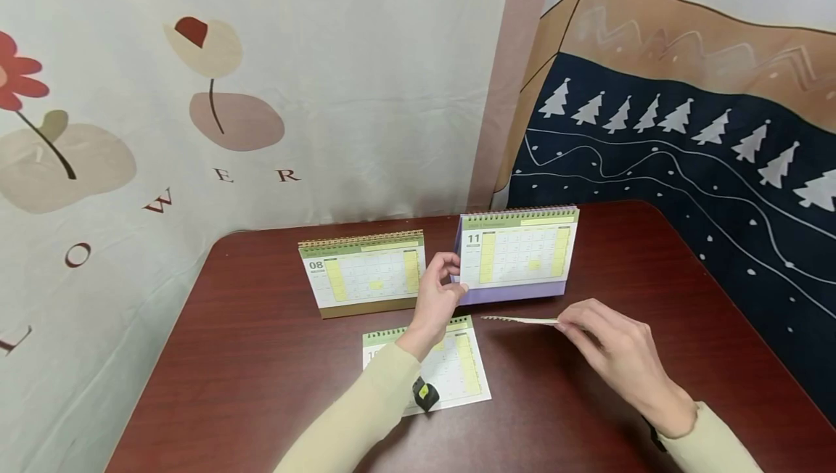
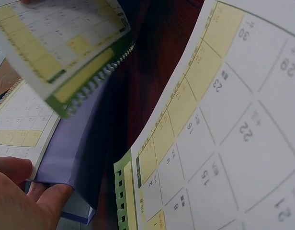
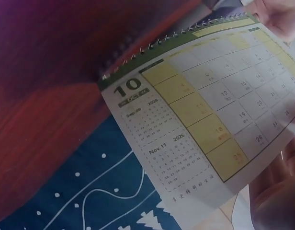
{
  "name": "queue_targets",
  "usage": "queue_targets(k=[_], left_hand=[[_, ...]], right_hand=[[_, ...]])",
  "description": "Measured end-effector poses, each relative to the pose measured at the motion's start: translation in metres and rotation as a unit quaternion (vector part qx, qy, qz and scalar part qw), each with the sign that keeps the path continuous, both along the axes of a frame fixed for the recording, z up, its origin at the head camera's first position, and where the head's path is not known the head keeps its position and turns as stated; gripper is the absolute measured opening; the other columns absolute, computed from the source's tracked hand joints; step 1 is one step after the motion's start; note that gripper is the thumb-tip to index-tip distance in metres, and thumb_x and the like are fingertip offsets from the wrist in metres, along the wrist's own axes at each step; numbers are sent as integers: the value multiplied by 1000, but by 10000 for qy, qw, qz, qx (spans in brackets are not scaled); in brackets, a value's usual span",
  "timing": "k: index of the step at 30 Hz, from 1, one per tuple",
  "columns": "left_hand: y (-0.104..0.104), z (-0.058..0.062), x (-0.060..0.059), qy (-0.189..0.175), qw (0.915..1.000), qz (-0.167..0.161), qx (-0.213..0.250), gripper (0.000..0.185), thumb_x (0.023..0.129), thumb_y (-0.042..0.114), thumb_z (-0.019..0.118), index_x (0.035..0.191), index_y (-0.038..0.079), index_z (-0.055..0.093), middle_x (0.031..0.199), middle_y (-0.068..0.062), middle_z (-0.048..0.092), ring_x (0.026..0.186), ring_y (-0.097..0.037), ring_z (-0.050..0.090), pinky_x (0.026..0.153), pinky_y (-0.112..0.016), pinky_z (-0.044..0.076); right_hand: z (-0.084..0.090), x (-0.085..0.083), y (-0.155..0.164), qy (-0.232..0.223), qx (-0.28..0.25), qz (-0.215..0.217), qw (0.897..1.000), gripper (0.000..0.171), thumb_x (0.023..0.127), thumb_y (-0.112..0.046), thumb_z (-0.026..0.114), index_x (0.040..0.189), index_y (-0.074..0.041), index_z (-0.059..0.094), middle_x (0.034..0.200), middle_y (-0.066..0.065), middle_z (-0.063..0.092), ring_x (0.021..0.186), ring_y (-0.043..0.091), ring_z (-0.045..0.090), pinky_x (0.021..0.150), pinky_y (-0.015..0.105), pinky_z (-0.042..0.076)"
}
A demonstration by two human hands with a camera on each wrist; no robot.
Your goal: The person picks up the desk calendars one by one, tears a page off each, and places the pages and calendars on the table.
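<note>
My left hand (image 1: 436, 307) grips the left edge of a purple desk calendar (image 1: 519, 255) showing month 11, which stands upright. In the left wrist view, the thumb and fingers (image 2: 49, 203) pinch the calendar's lower corner. Between the thumb and fingers of my right hand (image 1: 617, 357) is a loose calendar page (image 1: 522, 321), seen nearly edge-on from the head. The right wrist view shows that page (image 3: 219, 100) as October, torn holes along its green top. Below my left forearm, another loose page (image 1: 470, 368) lies flat on the table, partly covered.
To the left stands a gold-based desk calendar (image 1: 372, 273) showing month 08. Everything rests on a dark red wooden table (image 1: 248, 342). Printed cloths (image 1: 392, 96) hang behind and to the right, close to the table's edges.
</note>
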State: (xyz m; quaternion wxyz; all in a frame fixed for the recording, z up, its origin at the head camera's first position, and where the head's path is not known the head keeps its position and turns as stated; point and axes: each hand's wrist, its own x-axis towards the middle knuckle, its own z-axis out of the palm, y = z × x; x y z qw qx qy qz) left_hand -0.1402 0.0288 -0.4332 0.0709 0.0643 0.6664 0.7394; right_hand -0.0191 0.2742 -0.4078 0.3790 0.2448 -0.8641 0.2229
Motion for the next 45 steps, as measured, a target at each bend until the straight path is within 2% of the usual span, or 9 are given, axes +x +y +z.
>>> queue_targets(k=[5,10,13,17,20,21,26,37,45], left_hand=[[0,-1,0,23,10000,8,-35,44,79,-21,56,115,3,58,104,-9,58,75,-21,55,70,-28,45],[0,-1,0,9,10000,6,-69,44,79,-20,56,116,4,59,106,-8,59,76,-22,56,70,-28,44],[0,-1,0,-40,10000,-14,-69,44,80,-20,56,117,5,59,106,-8,58,75,-22,56,70,-28,44],[-1,-1,0,-68,9999,-41,-96,45,80,-20,57,117,5,58,106,-8,58,74,-20,55,68,-28,44],[-1,-2,-1,-69,9999,-58,-107,45,80,-19,57,117,5,58,106,-8,59,74,-20,55,68,-27,44],[-1,-2,-1,-76,9999,-62,-96,45,80,-19,57,117,5,58,106,-8,59,75,-21,56,68,-27,44],[-1,-3,-2,-108,9999,-48,-66,45,79,-20,56,117,4,58,106,-8,59,77,-21,57,70,-28,45],[-1,-3,-2,-81,9999,12,-91,44,79,-20,56,116,4,58,104,-9,60,80,-25,58,72,-28,45],[0,-3,-4,-162,9998,13,-61,44,79,-20,57,116,4,58,105,-9,59,73,-18,53,69,-27,44]], right_hand=[[-6,3,-2,-365,281,189,9988,30,107,-44,54,94,-25,73,94,-16,68,80,1,65,63,25,53],[-12,7,-2,-953,635,283,9930,30,106,-51,51,95,-32,71,95,-22,64,81,-2,62,63,25,52],[-16,8,-1,-1122,782,460,9895,29,106,-52,51,95,-34,71,96,-25,62,84,-3,62,64,24,51],[-20,9,0,-1347,870,680,9847,20,104,-49,57,95,-36,70,100,-25,62,90,-4,61,68,21,51],[-23,10,1,-1528,991,716,9807,5,97,-41,71,95,-38,68,104,-25,62,92,-4,60,69,20,51],[-24,10,1,-1581,1048,720,9792,8,95,-39,75,96,-38,67,105,-25,61,92,-4,60,68,19,51],[-32,12,0,-1581,1246,870,9757,28,82,-25,87,96,-36,66,105,-21,62,91,-1,62,64,22,51],[-41,14,-2,-1765,1732,1069,9630,35,78,-20,89,99,-35,65,105,-20,60,90,0,58,67,22,52],[-44,16,-3,-1681,2019,1103,9586,32,78,-21,87,99,-34,67,102,-18,62,88,3,59,68,26,53]])
